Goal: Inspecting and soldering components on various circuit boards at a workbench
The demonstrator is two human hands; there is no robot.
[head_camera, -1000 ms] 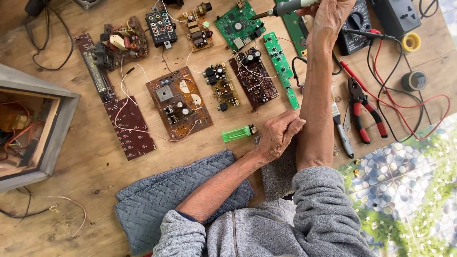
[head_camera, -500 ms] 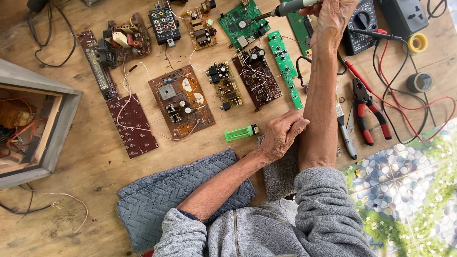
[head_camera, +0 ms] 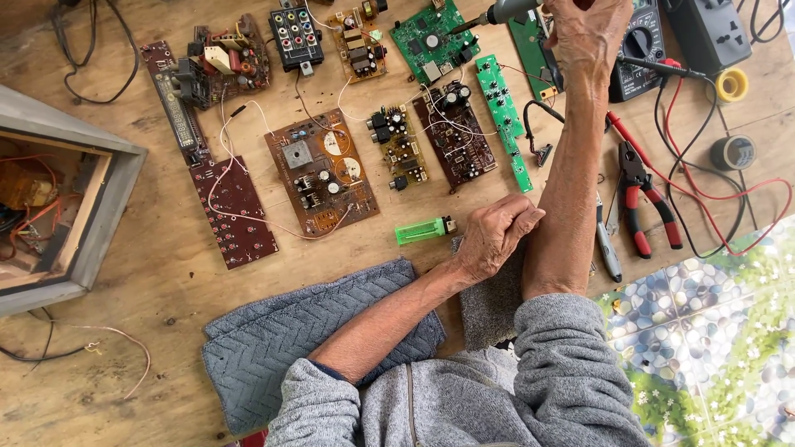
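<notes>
My right hand (head_camera: 586,31) reaches to the far edge of the wooden table (head_camera: 166,265) and grips a soldering iron (head_camera: 501,12), whose tip points left at a green circuit board (head_camera: 432,39). My left hand (head_camera: 491,237) rests loosely curled on a grey cloth (head_camera: 489,302), touching my right forearm. A green lighter (head_camera: 424,230) lies just left of it. Several circuit boards are spread out beyond: a long narrow green strip (head_camera: 503,120), a dark brown board (head_camera: 455,132) and a large brown board (head_camera: 321,170).
Red-handled pliers (head_camera: 642,199), a multimeter (head_camera: 642,37) with red and black leads, a yellow tape roll (head_camera: 732,84) and a dark roll (head_camera: 732,152) lie at right. An open grey box (head_camera: 79,207) with wiring stands at left. A patterned mat (head_camera: 704,331) covers the near right.
My right hand has shifted slightly with the soldering iron near the green board. My left hand stays on the cloth.
</notes>
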